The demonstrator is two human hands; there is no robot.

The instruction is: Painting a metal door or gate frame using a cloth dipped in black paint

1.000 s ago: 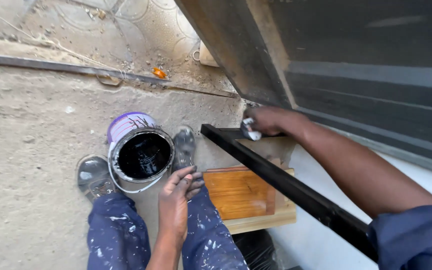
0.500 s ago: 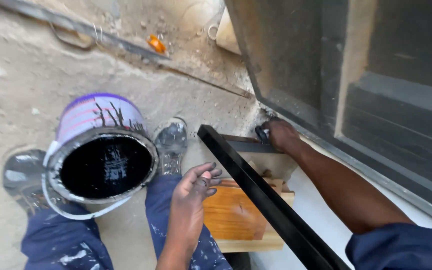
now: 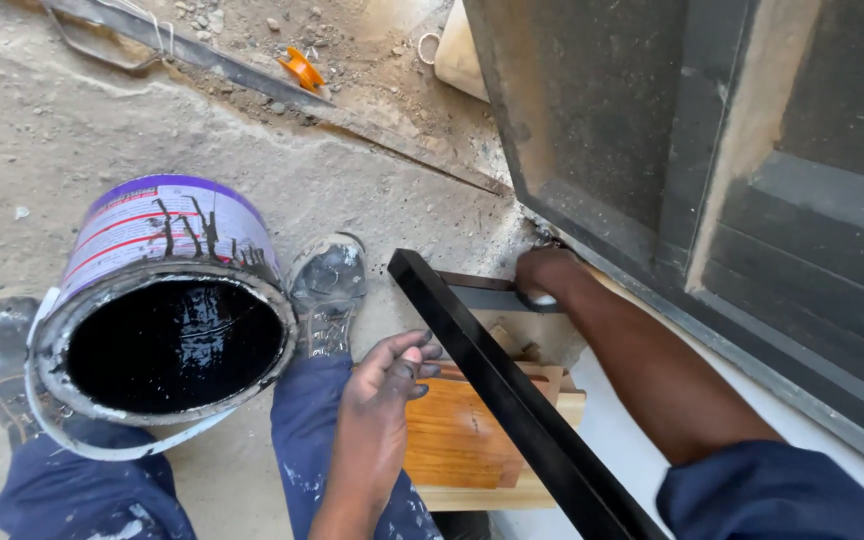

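The person's left hand (image 3: 377, 400) is resting on the right knee of the paint-spattered blue trousers (image 3: 327, 440), its fingers (image 3: 414, 358) lying loosely together and slightly curled, holding nothing, with the tips just beside a long black metal bar (image 3: 512, 400). That bar is running diagonally from beside the shoe toward the lower right, crossing over a low wooden stool (image 3: 462, 440). The right hand (image 3: 544, 275) is reaching forward past the bar to the bottom corner of a dark painted metal frame (image 3: 592, 150), where it is closing around something small at the floor edge; how its fingers are gripping cannot be told, since the back of the hand is hiding them. An open paint can (image 3: 167, 300), full of glossy black paint with drips down its purple and white label, is sitting between the knees, close to the grey shoe (image 3: 327, 285). The concrete floor (image 3: 52, 130) is carrying an orange spool (image 3: 302, 70) beside a metal strip (image 3: 252, 75).
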